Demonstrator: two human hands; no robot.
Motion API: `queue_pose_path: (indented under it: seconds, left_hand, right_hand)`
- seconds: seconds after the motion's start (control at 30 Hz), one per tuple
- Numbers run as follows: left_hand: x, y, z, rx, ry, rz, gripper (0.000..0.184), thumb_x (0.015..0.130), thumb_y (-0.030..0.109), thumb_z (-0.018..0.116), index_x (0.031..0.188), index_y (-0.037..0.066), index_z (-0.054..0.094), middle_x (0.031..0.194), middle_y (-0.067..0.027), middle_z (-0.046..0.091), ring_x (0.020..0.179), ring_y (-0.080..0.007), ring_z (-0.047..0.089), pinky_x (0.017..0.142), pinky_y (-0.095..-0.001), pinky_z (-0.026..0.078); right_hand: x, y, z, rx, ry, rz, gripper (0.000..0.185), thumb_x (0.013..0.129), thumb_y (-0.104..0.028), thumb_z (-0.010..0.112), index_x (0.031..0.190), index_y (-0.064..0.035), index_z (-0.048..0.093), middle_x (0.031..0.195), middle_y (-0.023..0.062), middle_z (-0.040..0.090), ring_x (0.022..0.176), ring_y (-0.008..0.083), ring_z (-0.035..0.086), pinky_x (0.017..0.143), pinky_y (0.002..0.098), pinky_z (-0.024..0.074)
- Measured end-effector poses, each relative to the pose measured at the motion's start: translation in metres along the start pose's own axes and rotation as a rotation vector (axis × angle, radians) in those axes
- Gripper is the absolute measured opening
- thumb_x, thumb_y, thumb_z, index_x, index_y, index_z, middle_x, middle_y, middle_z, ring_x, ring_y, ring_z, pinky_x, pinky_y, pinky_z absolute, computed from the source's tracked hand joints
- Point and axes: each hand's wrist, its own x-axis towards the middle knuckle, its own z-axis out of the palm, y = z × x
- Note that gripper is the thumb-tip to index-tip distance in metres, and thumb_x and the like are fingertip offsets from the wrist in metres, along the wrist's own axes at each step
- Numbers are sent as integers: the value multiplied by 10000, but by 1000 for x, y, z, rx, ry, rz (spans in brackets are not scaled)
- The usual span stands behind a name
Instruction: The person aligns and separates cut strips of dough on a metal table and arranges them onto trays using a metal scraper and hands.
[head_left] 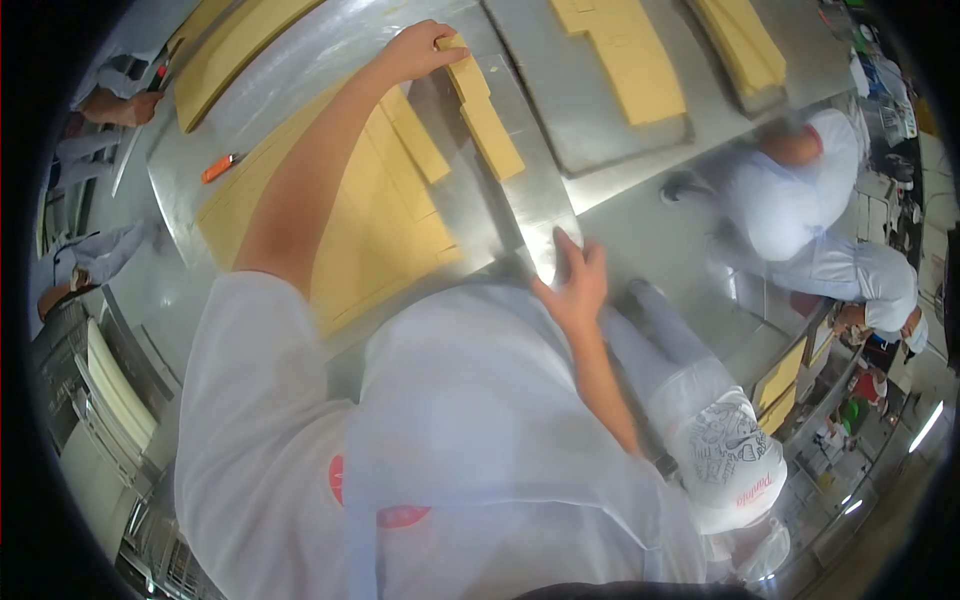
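My left hand (422,52) reaches to the far end of a narrow strip of yellow cake or dough (487,125), its fingers closed on that end. The strip is stepped, as if made of pieces laid end to end, and lies along a long narrow metal plate (527,195). My right hand (578,285) is at the plate's near end, thumb and fingers closed around its edge. Left of the plate, a large yellow sheet (370,225) with cut lines lies on the metal table, partly covered by my left forearm. A loose yellow strip (415,135) lies along its right side.
An orange-handled tool (218,168) lies left of the sheet. Another yellow slab (225,70) lies at the far left. On the right stands a metal tray (585,145) with a yellow piece (640,75). Co-workers in white (790,190) stand close on my right; others are at the left.
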Motion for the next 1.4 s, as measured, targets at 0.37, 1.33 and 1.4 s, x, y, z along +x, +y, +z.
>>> queue_pose_path:
  seconds: [0.37, 1.33, 1.4]
  left_hand:
    - [83, 106, 126, -61, 30, 0, 665, 963, 466, 783, 1410, -12, 661, 1311, -210, 700, 1153, -330, 706, 1011, -414, 560]
    - [-68, 224, 178, 54, 158, 104, 835, 849, 492, 828, 1520, 67, 572, 1635, -176, 461, 1450, -417, 470, 1174, -515, 475]
    - [-68, 224, 177, 43, 114, 129, 838, 843, 502, 829, 1514, 67, 578, 1625, -172, 473, 1450, -417, 467, 1179, -515, 470]
  right_hand:
    - [41, 83, -104, -134, 17, 2, 857, 602, -269, 900, 1433, -230, 691, 1289, 238, 598, 1149, 412, 633, 916, 497, 570]
    - [36, 84, -114, -181, -117, 15, 901, 635, -328, 921, 1479, -207, 630, 1282, 275, 570, 1105, 453, 651, 863, 517, 593]
    - [19, 93, -121, -194, -110, 13, 908, 626, -323, 920, 1482, -220, 635, 1286, 281, 572, 1105, 454, 652, 863, 514, 593]
